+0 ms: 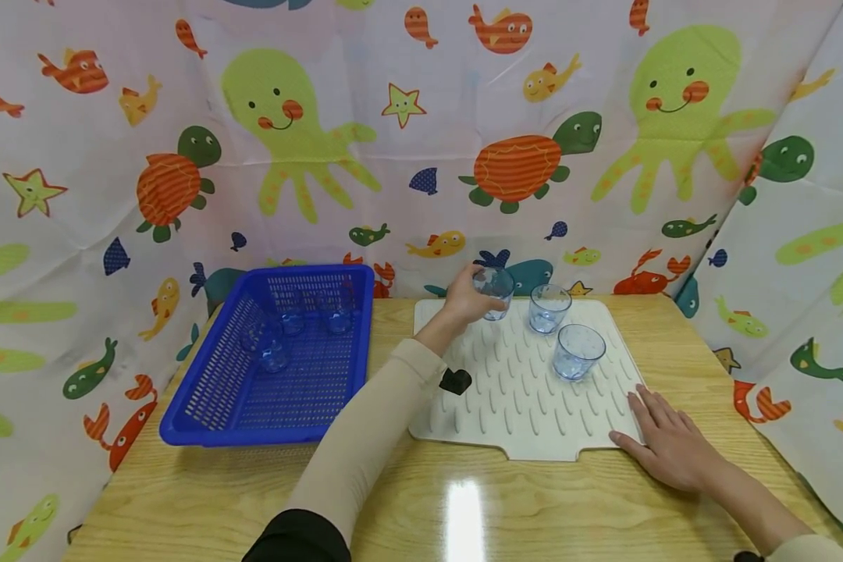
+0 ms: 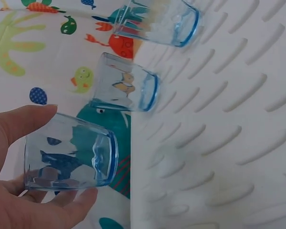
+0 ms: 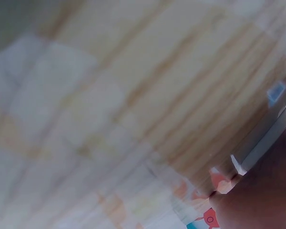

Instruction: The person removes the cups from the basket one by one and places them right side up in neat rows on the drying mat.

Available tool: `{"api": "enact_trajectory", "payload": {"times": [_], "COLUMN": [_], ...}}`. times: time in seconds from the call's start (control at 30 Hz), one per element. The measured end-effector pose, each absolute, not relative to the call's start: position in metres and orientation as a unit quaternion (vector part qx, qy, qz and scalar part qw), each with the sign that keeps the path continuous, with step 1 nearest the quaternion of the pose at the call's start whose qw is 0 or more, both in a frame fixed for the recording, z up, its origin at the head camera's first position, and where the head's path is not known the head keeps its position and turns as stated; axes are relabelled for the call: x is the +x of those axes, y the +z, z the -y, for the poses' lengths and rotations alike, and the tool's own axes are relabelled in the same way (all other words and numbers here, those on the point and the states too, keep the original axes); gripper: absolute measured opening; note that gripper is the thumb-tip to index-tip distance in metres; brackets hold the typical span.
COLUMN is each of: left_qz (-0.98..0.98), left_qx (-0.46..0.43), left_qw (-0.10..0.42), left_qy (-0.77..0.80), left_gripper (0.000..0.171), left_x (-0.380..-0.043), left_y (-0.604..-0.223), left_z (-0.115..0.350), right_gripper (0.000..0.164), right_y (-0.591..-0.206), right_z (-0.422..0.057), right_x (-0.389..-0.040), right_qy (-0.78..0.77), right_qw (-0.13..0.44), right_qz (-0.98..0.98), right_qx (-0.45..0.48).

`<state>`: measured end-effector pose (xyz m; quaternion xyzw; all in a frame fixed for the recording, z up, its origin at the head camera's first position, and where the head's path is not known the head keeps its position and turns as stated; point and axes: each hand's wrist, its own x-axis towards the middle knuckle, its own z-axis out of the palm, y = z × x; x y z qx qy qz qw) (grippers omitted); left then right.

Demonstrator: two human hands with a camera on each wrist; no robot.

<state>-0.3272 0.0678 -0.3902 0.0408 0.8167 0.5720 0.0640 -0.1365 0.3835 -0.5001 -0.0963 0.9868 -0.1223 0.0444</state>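
With its thumb and fingers round the sides, my left hand (image 1: 466,299) grips a clear blue-tinted glass tumbler (image 1: 494,293). This tumbler is upright at the far left corner of a white ridged draining mat (image 1: 492,406); in the left wrist view, the held tumbler (image 2: 71,155) has its thick base towards the mat. Two similar tumblers stand on the mat, one at the back (image 1: 549,309) and one nearer (image 1: 578,353). My right hand (image 1: 674,446) lies flat with fingers spread, fingertips at the mat's right edge.
At left on the wooden table (image 1: 379,499) sits a blue plastic basket (image 1: 267,435) with several glass tumblers (image 1: 274,356) inside. A sea-animal printed curtain (image 1: 421,156) hangs behind and along both sides.
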Motion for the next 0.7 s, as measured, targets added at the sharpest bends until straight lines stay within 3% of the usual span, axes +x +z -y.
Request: {"api": "enact_trajectory", "payload": {"times": [0.7], "left_qz": [-0.828], "left_qx": [0.019], "left_qw": [0.092], "left_qy": [0.552], "left_gripper": [0.084], "left_x": [-0.344], "left_y": [-0.431], "left_z": [-0.081], "right_gripper": [0.088], "right_y": [-0.499], "right_z": [-0.383], "right_x": [-0.134], "right_qy": [-0.129], "right_qw": [0.039], "right_qz": [-0.986], "right_qx": [-0.097]}}
